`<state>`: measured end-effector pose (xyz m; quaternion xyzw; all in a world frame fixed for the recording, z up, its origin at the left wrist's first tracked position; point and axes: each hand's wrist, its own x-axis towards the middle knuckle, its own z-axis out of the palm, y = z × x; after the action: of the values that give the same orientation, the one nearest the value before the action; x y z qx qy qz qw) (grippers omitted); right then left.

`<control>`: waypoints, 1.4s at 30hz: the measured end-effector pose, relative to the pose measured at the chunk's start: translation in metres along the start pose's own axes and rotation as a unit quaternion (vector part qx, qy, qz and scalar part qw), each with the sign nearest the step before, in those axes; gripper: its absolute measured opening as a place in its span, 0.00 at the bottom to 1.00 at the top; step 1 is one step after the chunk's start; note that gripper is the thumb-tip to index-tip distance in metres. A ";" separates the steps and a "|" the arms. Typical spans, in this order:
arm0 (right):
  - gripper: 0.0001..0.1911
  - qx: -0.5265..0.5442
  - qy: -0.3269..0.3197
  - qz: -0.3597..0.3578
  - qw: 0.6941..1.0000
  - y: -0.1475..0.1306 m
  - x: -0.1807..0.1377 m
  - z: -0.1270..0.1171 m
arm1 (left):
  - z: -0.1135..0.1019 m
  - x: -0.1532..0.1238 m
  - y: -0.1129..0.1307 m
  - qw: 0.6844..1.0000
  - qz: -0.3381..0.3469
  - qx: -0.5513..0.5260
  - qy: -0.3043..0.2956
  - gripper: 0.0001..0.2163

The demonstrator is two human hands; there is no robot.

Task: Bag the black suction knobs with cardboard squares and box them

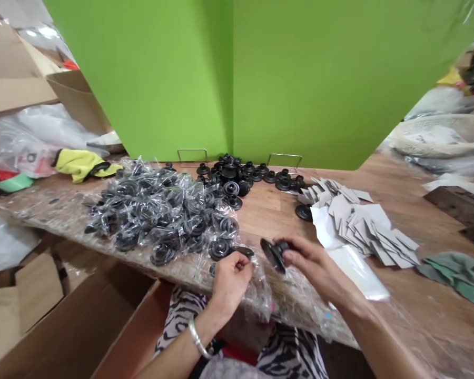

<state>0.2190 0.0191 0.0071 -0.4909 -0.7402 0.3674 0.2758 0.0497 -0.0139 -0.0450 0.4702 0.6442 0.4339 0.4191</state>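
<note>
Pinching a black disc (274, 253) in right hand (316, 266) fingers, just above the table (268, 210) edge; clutching a clear bag (256, 276) in curled left hand (231, 279) fingers. Risks dropping the disc over the edge through slick film.

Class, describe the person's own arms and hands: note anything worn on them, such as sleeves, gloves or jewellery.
Both hands are bare: no gloves on the left hand or the right hand. A silver-coloured metal bangle circles the left wrist. Both forearms show no sleeves as far as the frame reaches. No watch or marking is visible.
</note>
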 end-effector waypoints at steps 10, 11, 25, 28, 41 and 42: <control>0.14 0.035 0.084 0.073 0.993 0.024 -0.085 0.041 | 0.017 -0.026 0.019 0.988 -0.026 -0.008 -0.150 0.07; 0.14 -0.006 0.114 0.062 0.991 0.025 -0.088 0.042 | 0.018 -0.028 0.021 0.986 -0.035 -0.023 -0.164 0.07; 0.07 -0.282 0.240 0.073 0.926 0.035 -0.088 0.070 | 0.034 -0.043 0.015 0.986 0.084 -0.028 -0.145 0.07; 0.11 -0.112 0.224 0.114 0.962 0.033 -0.087 0.058 | 0.030 -0.032 0.014 0.989 0.101 -0.014 -0.106 0.07; 0.14 -0.028 0.254 0.121 0.959 0.046 -0.057 0.012 | -0.085 0.051 0.074 0.787 0.480 0.294 0.254 0.07; 0.12 -0.110 0.261 0.126 0.951 0.053 -0.054 0.003 | -0.094 0.057 0.067 0.760 0.482 0.356 0.251 0.08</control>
<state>0.2643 -0.0184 -0.0398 -0.6861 -0.6107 0.1740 0.3552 -0.0344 0.0377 0.0372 0.7082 0.5230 0.4205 -0.2193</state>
